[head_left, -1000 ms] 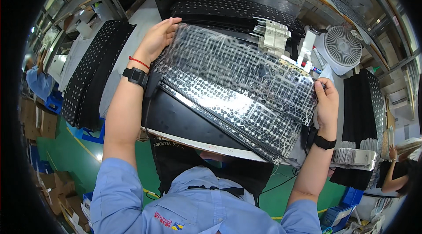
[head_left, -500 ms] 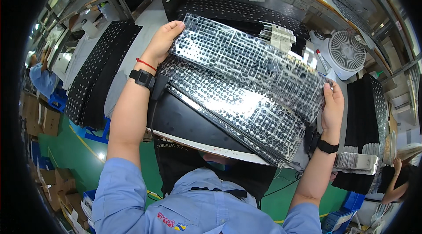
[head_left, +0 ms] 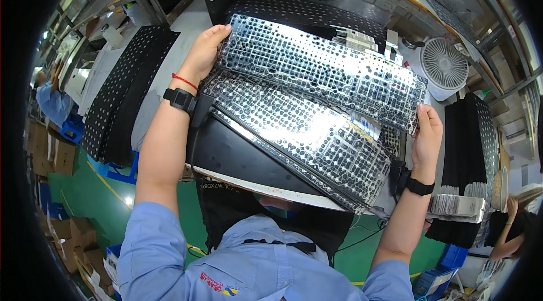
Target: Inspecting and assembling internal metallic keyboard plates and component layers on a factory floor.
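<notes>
A long clear plastic tray [head_left: 322, 69] full of small round dark parts is lifted and tilted above a second shiny tray [head_left: 300, 131] of the same kind. My left hand [head_left: 205, 52] grips the upper tray's left end. My right hand [head_left: 427, 131] grips its right end. The lower tray rests on a black sloped board [head_left: 237, 159] in front of me.
Black perforated trays [head_left: 121, 91] are stacked on the left and others [head_left: 469, 154] on the right. A small white fan [head_left: 444, 66] stands at the back right. Another black perforated panel [head_left: 305, 9] stands behind. Another person [head_left: 512, 227] sits at the lower right.
Both hands have lifted the upper tray up and away from the lower one, which now shows more of its surface.
</notes>
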A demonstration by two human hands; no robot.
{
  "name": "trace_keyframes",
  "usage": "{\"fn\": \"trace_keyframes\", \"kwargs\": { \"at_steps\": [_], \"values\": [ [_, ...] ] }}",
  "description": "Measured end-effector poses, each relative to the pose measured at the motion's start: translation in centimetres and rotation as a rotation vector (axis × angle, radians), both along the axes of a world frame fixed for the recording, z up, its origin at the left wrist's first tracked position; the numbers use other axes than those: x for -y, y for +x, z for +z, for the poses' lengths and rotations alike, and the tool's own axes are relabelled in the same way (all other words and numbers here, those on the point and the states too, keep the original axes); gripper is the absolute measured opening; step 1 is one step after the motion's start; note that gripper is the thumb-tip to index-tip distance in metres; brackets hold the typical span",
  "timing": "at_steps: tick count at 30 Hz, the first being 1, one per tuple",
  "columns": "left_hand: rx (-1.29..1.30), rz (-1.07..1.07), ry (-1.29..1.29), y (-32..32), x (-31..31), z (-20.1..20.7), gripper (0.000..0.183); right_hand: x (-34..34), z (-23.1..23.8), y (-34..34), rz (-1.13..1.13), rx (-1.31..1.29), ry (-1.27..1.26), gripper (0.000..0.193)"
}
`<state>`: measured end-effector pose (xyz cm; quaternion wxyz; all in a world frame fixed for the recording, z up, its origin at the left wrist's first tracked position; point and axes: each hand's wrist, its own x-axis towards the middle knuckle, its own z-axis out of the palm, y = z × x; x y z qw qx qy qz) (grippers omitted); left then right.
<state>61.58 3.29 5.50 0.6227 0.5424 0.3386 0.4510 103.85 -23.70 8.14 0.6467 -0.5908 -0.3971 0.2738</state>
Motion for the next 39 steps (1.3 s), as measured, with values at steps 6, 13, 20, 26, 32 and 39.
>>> {"fn": "trace_keyframes", "kwargs": {
  "at_steps": [6,13,20,26,32,39],
  "values": [
    [-0.022,0.014,0.010,0.4,0.5,0.5,0.020,0.0,0.0,0.1,0.005,-0.026,0.017,0.019],
    [-0.026,0.053,0.101,-0.7,-0.1,0.1,0.025,0.2,0.1,0.2,-0.026,-0.017,0.123,0.020],
    [0.102,0.089,0.020,0.0,1.4,1.5,0.030,0.3,0.8,-0.6,-0.090,-0.091,0.221,0.017],
    [0.005,0.044,0.105,1.1,1.6,1.3,0.020,0.2,-0.3,0.5,0.009,0.047,0.256,0.013],
    [-0.188,0.006,0.085,-0.3,0.2,0.5,0.018,0.1,-0.1,0.2,-0.024,0.069,0.270,0.020],
    [0.047,0.010,-0.012,-0.4,-0.1,0.1,0.012,0.4,0.4,-0.1,0.004,-0.004,0.209,0.019]
  ]
}}
